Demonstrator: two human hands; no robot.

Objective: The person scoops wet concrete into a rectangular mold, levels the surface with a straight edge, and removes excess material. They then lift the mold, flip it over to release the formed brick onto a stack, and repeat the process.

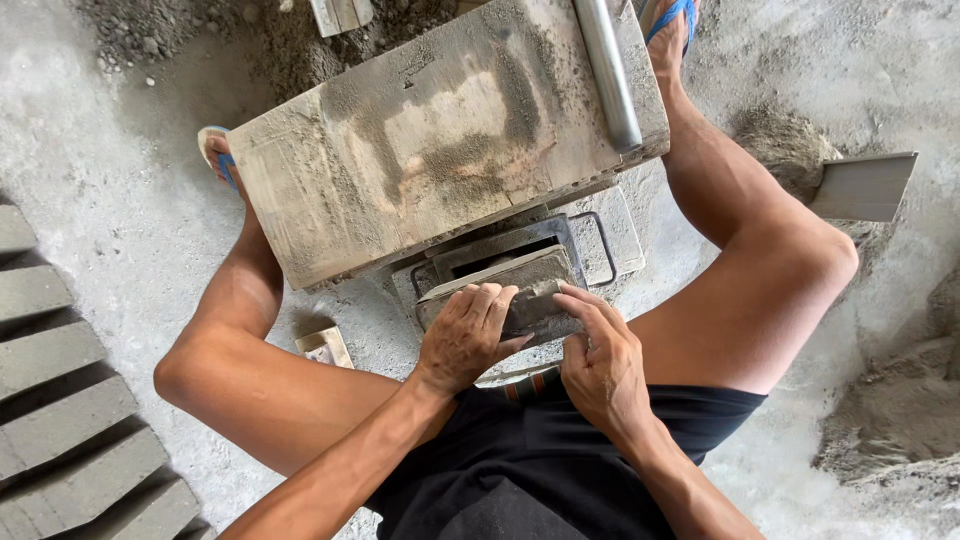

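Note:
I look down between my bare knees at a grey cement block (505,282) sitting in a metal mould (512,245) on the floor. My left hand (465,335) grips the near left face of the block, fingers curled over its top edge. My right hand (600,355) presses its fingertips on the block's near right end. A large dusty slab-shaped lid (400,150) with a metal pipe handle (607,70) stands tipped up just behind the mould.
Rows of moulded grey blocks (60,410) lie on the floor at the left. Loose cement mix (890,410) is piled at the right, more at the top left. A flat trowel-like plate (865,185) lies at the right. A small wooden piece (324,346) rests by my left knee.

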